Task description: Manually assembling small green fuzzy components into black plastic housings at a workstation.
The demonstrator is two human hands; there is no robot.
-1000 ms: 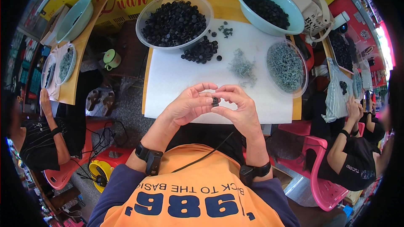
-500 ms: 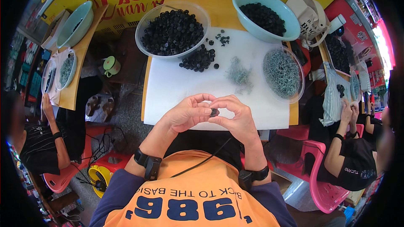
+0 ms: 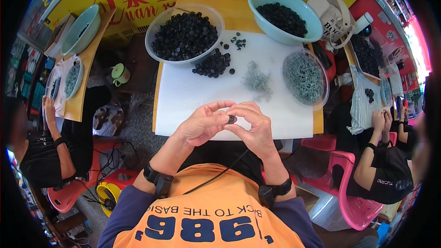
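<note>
Over the near edge of the white sheet, my two hands meet around a small round black plastic piece (image 3: 232, 119). My left hand (image 3: 204, 123) pinches it between thumb and fingers. My right hand (image 3: 255, 126) curves around its other side, fingertips above and thumb below, closed on the same piece. A pile of black round pieces (image 3: 212, 64) lies beyond, in front of a clear bowl (image 3: 220, 18) heaped with more. Loose greenish-grey screws (image 3: 257, 78) lie on the sheet, and a clear round tub (image 3: 327, 87) at the right holds many more.
A light blue basin (image 3: 317, 30) of black pieces stands at the far right, beside a canvas bag (image 3: 327, 14). Small black bits (image 3: 238, 41) lie near the clear bowl. Co-workers sit left (image 3: 50, 156) and right (image 3: 383, 170), the latter by a pink chair (image 3: 351, 202). A green mug (image 3: 120, 74) stands left.
The black piece shows a little more plainly between my fingers, and my right thumb has shifted slightly. The left co-worker's hands have moved up. The whole view has drifted a little.
</note>
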